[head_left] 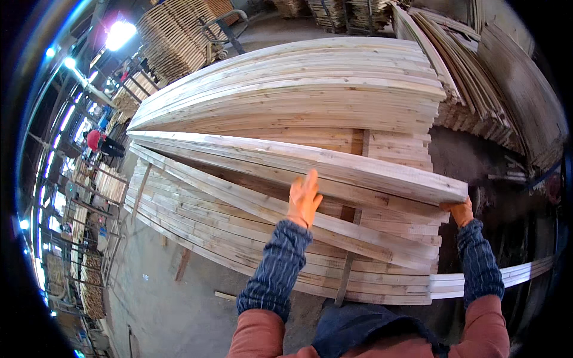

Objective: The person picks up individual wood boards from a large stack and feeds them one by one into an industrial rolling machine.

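A long, thick pale wooden board [310, 156] lies slantwise over the layered lumber stack [382, 292], its right end raised above the layer below. My right hand [459, 211], in an orange glove, is closed around the lower corner of that end. My left hand [304, 198], gloved in orange too, has its fingers stretched out beside the board's near side; whether it touches the wood I cannot tell. Nearer to me a narrower loose board [286, 209] lies at an angle on the stack. Behind, a tight row of boards [298, 98] rises higher.
Dark crosspieces [345, 271] run between the stack's layers. White strips [495, 277] stick out at the lower right. More boards [477, 77] are piled at the back right, and tall lumber stacks [173, 42] stand at the far left. A person in red [95, 140] is in the distance.
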Motion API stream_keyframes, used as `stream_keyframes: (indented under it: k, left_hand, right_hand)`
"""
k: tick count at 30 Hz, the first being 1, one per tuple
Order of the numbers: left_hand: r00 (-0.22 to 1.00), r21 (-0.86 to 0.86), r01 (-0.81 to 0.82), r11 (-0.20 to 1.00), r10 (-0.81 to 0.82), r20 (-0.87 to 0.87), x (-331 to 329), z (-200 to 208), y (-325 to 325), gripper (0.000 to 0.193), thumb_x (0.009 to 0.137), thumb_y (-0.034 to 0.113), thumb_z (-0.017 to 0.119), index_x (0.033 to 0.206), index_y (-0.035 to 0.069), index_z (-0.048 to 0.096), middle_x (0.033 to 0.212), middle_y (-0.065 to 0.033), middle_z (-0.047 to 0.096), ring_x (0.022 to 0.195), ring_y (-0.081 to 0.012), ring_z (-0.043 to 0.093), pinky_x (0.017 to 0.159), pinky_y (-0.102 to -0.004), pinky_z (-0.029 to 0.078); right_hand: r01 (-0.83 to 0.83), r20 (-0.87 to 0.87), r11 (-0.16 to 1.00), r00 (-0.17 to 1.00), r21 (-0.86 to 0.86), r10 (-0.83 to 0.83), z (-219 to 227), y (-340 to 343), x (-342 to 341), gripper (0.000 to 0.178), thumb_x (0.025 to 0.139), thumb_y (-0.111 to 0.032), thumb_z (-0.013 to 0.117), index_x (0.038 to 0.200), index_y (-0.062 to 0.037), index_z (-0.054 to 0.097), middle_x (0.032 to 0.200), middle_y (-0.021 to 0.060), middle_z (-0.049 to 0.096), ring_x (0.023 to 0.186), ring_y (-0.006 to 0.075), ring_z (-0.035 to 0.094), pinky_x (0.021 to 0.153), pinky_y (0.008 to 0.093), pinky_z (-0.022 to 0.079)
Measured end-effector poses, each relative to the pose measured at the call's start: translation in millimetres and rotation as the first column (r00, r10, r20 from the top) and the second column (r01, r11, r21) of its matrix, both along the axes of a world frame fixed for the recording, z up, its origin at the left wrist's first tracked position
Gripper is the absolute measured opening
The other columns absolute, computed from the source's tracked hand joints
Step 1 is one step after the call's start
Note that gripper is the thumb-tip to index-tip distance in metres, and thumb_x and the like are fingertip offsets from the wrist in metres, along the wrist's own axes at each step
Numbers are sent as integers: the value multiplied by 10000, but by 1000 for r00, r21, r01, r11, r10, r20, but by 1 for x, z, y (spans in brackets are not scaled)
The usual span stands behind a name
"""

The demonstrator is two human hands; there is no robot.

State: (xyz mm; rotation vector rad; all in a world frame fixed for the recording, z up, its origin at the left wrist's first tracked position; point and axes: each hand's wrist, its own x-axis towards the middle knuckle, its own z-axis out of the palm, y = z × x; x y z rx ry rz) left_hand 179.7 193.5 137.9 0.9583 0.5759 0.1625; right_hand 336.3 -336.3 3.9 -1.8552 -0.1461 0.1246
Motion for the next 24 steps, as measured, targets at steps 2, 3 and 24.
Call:
stream_keyframes:
  k: [2, 3, 24]
  left_hand:
    - [996, -165, -89, 982, 89, -7, 34, 2, 14, 889, 880, 515, 802, 1570, 163, 366, 1474, -126, 437, 1377, -283, 429, 1211, -513, 287]
    - [992, -204, -127, 971, 128, -9, 41, -7, 31, 900, 859, 542, 813, 1561, 182, 380, 1429, -111, 447, 1337, -278, 437, 1203, -503, 293]
    - [933, -657, -248, 711, 359, 36, 49, -10, 45, 842, 937, 786, 521, 1540, 213, 393, 1493, -47, 522, 1342, -325, 524, 1144, -591, 394]
  right_hand:
    - [-33, 228, 939, 967, -342, 117, -1, -24, -2, 606, 789, -231, 888, 1303, -63, 616, 1160, 61, 746, 1123, 217, 683, 1025, 371, 515]
    - [-80, 155, 983, 982, -164, 105, 9, -15, -10, 592, 798, -235, 879, 1300, -63, 617, 1147, 59, 745, 1107, 214, 686, 1024, 372, 514]
    - [92, -258, 954, 966, 285, -16, 64, -58, -5, 750, 739, -159, 935, 1384, -125, 555, 1295, 15, 668, 1194, 207, 609, 1069, 358, 478]
